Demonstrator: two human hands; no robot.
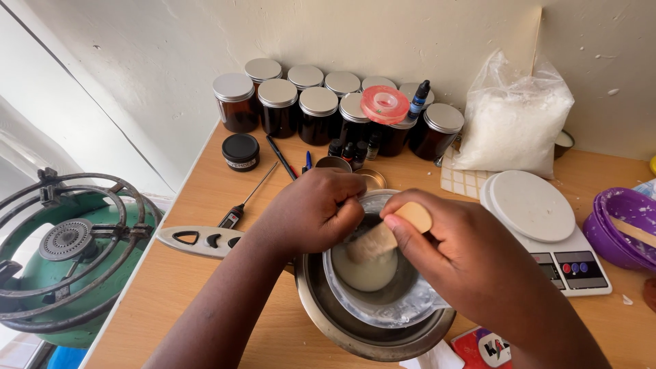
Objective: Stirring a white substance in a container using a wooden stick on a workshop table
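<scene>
Stirring wax jug (383, 301) with spatula (389, 232)

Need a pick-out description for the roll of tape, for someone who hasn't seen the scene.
Start at the wooden table and go to its back edge, where a cluster of dark amber jars with silver lids stands against the wall. The tape roll lies flat on top of those jars, toward their right end. It is the only pink, see-through ring there.

head view | looks steeply down, facing wall | close over wooden table (205, 273) | single view
</scene>
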